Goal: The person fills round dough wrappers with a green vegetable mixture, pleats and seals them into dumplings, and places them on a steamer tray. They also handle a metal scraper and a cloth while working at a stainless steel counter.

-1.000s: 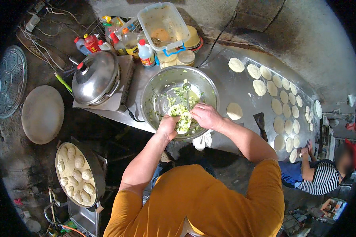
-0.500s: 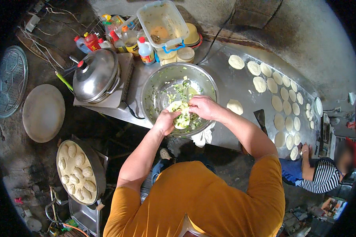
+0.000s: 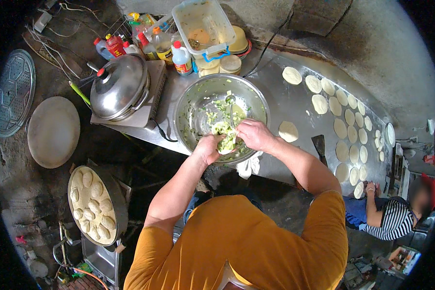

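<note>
Over the steel bowl (image 3: pixel 221 118) on the surface (image 3: pixel 295 108), the left hand (image 3: pixel 209 149) is cupping a dough round heaped with green filling (image 3: pixel 225 138) while the right hand (image 3: pixel 253 135) is pinching its edge; small, even pleats should seal best.

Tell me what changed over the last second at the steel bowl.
Little moved. The left hand and right hand stayed together over the steel bowl, still working the dough round with green filling between them; the right hand shifted slightly over the top of it. Nothing was picked up or let go. The lidded wok, pan of buns and rows of dough rounds stayed put.
</note>
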Motion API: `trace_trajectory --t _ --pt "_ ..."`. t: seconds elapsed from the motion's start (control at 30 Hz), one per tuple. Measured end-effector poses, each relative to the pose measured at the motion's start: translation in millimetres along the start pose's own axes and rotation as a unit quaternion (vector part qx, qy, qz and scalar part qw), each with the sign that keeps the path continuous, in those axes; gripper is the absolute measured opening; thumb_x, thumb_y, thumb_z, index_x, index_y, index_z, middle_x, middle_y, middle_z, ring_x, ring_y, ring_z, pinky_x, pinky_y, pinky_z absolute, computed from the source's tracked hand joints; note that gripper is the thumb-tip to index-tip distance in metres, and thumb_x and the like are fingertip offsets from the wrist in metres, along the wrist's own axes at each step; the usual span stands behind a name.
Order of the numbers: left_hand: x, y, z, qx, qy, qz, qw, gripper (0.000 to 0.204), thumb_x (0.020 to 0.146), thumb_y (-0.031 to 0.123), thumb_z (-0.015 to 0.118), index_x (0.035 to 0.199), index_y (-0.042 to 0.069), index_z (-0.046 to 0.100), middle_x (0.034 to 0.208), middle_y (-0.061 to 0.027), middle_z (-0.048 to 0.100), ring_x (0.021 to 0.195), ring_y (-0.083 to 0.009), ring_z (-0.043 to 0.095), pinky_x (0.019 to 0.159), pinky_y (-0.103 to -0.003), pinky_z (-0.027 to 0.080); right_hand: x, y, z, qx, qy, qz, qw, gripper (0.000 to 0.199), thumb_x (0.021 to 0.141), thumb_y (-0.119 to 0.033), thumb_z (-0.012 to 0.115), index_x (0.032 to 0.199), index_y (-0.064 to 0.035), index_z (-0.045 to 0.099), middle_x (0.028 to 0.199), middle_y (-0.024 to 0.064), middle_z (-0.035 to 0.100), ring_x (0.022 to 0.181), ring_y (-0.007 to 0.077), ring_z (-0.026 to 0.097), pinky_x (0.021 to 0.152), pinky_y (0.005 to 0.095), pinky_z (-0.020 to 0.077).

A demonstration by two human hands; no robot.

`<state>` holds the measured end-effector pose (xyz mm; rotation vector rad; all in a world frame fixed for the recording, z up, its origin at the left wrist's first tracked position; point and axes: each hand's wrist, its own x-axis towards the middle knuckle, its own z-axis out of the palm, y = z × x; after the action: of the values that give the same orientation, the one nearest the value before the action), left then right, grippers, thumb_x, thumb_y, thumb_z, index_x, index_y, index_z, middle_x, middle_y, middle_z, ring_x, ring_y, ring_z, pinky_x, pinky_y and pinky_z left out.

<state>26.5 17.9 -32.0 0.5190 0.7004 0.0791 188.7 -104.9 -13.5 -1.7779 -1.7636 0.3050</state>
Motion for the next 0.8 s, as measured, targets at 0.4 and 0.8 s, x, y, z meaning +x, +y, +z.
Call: trace_trajectory --t 0.4,0.8 --pt "6.4 2.2 -17.0 -0.007 -0.025 -0.023 0.999 0.028 0.094 0.002 0.044 0.12 0.001 0.054 0.114 -0.013 0.062 0.098 -0.0246 0.064 0.086 -0.041 0.054 13.0 -24.1 -20.3 0.057 -0.063 0.151 0.985 0.015 0.083 -0.015 0.063 0.089 -0.0015 0.057 0.086 0.0156 0.062 0.089 0.0342 0.062 0.077 0.0427 0.0503" --pt "14.0 6.8 -7.5 -0.062 0.026 -0.027 0.997 0.033 0.095 0.008 0.035 0.124 0.002 0.05 0.12 -0.0137 0.058 0.106 -0.0274 0.061 0.089 -0.047 0.052 9.9 -11.9 -11.3 0.016 -0.027 -0.006 0.999 0.004 0.081 -0.005 0.058 0.08 -0.0008 0.056 0.082 0.0142 0.06 0.086 0.0353 0.06 0.075 0.0452 0.0483"
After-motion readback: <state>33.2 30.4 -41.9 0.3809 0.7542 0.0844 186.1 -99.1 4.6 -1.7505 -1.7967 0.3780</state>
